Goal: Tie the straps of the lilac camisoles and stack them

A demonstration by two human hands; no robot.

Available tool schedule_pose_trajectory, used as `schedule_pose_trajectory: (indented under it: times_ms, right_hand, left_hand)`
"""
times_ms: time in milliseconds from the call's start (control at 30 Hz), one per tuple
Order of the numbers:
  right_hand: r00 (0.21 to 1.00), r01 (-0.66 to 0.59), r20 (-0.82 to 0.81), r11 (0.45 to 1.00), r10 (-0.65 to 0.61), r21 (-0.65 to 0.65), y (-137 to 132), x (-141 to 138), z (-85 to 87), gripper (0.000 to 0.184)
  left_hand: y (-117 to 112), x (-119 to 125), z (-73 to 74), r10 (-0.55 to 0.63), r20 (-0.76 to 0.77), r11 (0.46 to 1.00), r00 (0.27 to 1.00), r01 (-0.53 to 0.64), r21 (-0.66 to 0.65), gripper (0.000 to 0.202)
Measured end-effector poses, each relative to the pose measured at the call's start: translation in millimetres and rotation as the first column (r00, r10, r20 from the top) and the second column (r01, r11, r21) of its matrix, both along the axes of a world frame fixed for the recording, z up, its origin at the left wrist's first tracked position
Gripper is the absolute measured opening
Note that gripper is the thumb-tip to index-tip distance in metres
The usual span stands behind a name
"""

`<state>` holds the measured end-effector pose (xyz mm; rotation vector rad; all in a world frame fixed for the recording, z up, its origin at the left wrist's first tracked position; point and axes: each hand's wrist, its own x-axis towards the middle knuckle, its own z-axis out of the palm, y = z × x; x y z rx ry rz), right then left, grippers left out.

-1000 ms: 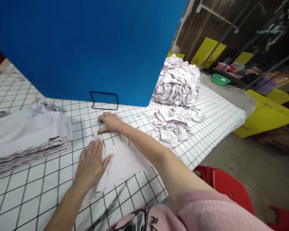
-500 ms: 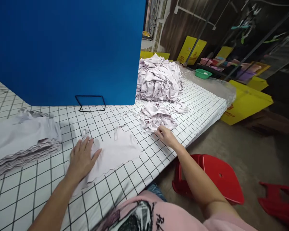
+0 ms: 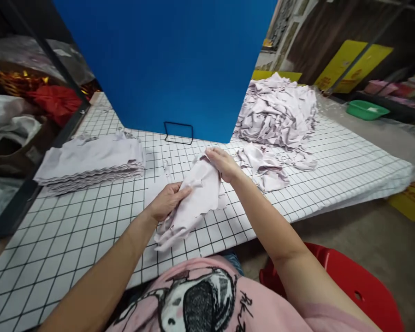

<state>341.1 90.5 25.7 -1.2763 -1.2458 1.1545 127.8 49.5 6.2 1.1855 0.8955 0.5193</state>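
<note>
Evidently squaring up a fresh fabric piece between both hands

Gripping the pale lilac fabric piece (image 3: 204,186) with the left hand (image 3: 166,201), thumb on top, near its left side; pinching its far corner with the right hand (image 3: 223,163). Holding it partly folded in front of the body, over a similar flat piece (image 3: 154,190) on the checked tablecloth (image 3: 72,235); cannot tell whether touching. Judging by the loose folds, still at the opening-out step; likely calls next for spreading the edges and lining up with the piece beneath.

Farther out, left of the left hand: a neat layered stack (image 3: 93,159). Just beyond the right hand: a small crumpled heap (image 3: 275,177), with a much larger heap (image 3: 280,110) behind. Ahead of both hands: a blue panel (image 3: 166,60) with a black wire stand (image 3: 178,142) at its foot.

Half a second ago, reaching into the small heap with the right hand, pressing the flat piece with the left; now lifting cloth with both.
</note>
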Motion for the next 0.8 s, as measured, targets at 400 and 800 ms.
schedule_pose_trajectory:
  times_ms: [400, 800]
  right_hand:
    - [0.697, -0.352, 0.706, 0.917, 0.125, 0.185, -28.5, 1.6, -50.2, 0.033]
    - [0.65, -0.536, 0.586, 0.839, 0.483, -0.097, -13.5, -43.7, -38.1, 0.017]
  left_hand:
    - [17.7, -72.5, -38.9, 0.105, -0.126, 0.993, 0.986, -0.112, -0.049, 0.044]
    - [2.5, -65.5, -27.7, 0.273, -0.498, 0.856, 0.823, 0.028, 0.516, 0.076]
